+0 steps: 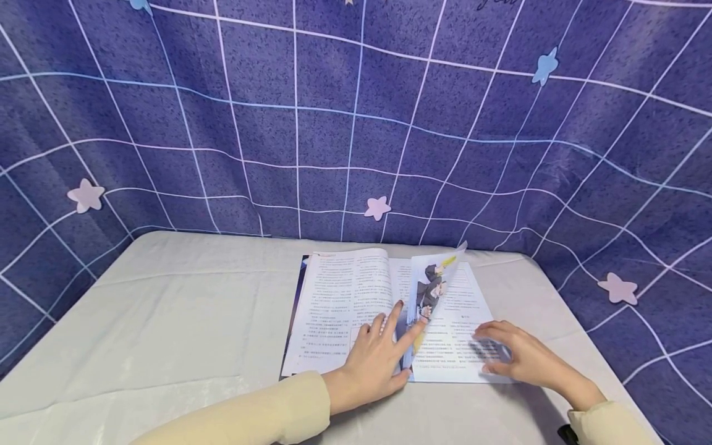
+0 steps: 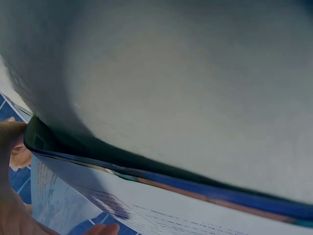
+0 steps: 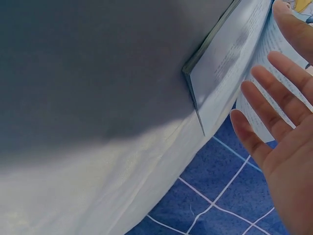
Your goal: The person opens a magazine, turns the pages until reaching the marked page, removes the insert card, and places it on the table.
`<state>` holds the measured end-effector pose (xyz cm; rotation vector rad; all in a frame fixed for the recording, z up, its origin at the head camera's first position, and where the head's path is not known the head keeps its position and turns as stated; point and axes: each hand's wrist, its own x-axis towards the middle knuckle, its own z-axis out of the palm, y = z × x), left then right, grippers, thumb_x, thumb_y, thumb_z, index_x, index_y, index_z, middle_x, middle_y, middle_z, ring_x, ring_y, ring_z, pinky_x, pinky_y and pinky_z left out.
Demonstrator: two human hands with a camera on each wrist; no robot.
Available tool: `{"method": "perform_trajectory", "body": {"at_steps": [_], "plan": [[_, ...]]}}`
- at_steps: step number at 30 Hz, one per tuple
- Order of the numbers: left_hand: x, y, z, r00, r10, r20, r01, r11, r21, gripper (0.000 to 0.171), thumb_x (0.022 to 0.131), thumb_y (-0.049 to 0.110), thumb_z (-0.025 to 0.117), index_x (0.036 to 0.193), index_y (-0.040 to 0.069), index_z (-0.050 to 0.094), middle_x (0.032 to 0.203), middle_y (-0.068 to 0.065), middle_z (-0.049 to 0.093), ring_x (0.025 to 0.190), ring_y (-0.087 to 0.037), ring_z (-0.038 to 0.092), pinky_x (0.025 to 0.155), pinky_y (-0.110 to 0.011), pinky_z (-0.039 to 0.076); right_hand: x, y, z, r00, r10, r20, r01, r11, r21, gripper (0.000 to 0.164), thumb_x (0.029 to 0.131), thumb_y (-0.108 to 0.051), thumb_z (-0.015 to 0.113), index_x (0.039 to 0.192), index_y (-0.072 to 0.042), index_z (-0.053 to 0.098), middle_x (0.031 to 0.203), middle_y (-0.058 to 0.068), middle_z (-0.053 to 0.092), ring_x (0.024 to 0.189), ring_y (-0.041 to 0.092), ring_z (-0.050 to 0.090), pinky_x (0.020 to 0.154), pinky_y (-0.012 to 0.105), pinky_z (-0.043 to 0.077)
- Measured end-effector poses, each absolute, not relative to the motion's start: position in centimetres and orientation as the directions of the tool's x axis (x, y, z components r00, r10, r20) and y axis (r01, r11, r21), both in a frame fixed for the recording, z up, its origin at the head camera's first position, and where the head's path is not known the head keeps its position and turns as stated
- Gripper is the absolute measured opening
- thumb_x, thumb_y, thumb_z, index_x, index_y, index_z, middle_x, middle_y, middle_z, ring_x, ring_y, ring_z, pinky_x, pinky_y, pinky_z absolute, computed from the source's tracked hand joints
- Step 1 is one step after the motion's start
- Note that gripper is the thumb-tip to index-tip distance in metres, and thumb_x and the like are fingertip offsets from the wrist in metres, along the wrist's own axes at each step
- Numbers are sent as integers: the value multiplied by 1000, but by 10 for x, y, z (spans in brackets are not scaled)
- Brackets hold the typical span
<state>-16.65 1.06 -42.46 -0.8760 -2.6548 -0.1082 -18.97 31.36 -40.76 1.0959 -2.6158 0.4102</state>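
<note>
An open magazine (image 1: 334, 290) with printed text lies on the bed-like white surface. One page (image 1: 428, 287) with a cartoon figure in dark clothes stands partly raised and curled near the spine. My left hand (image 1: 375, 364) rests across the magazine by the spine, fingers spread, with the index finger at the raised page's lower part. Over the lower right edge of the right-hand page (image 1: 445, 352), my right hand (image 1: 520, 352) hovers with relaxed fingers and nothing in its grasp. In the right wrist view, the right hand's fingers (image 3: 288, 107) are spread apart beside the pages.
White cloth (image 1: 167, 321) covers the surface beneath the magazine, with light creases. Behind and to the right hangs a blue-purple curtain (image 1: 322, 136) with a grid of lines and star shapes. A dark band (image 1: 567, 434) shows at the right wrist.
</note>
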Motion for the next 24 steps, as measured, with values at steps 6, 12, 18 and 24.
{"method": "perform_trajectory", "body": {"at_steps": [6, 12, 18, 24], "plan": [[-167, 10, -424, -764, 541, 352, 569, 822, -28, 87, 73, 57, 62, 144, 24, 25, 149, -25, 12, 125, -41, 36, 86, -49, 41, -190, 314, -409, -679, -644, 352, -721, 675, -155, 49, 56, -23, 83, 100, -10, 65, 104, -1, 62, 96, 17, 57, 91, 10, 32], [-167, 10, -425, -772, 513, 375, 548, 836, -16, 85, 70, 56, 65, 141, 22, 33, 150, -26, -8, 130, -46, 25, 92, -53, 37, -189, 313, -408, -677, -647, 349, -724, 671, -160, 49, 56, -23, 83, 100, -10, 65, 104, -1, 62, 96, 17, 57, 90, 10, 32], [-165, 11, -426, -789, 483, 379, 521, 854, -4, 85, 69, 56, 67, 140, 22, 35, 149, -29, -9, 132, -50, 19, 95, -56, 34, -186, 313, -410, -689, -647, 328, -712, 689, -136, 53, 55, -29, 83, 102, -12, 64, 106, -1, 61, 97, 19, 57, 85, 27, 42], [-164, 11, -426, -800, 469, 374, 510, 860, 10, 84, 68, 56, 67, 139, 21, 38, 149, -28, -9, 134, -52, 10, 99, -59, 29, -184, 312, -411, -691, -659, 297, -711, 694, -113, 57, 55, -38, 82, 103, -15, 64, 108, -1, 60, 99, 20, 55, 81, 41, 44]]}}
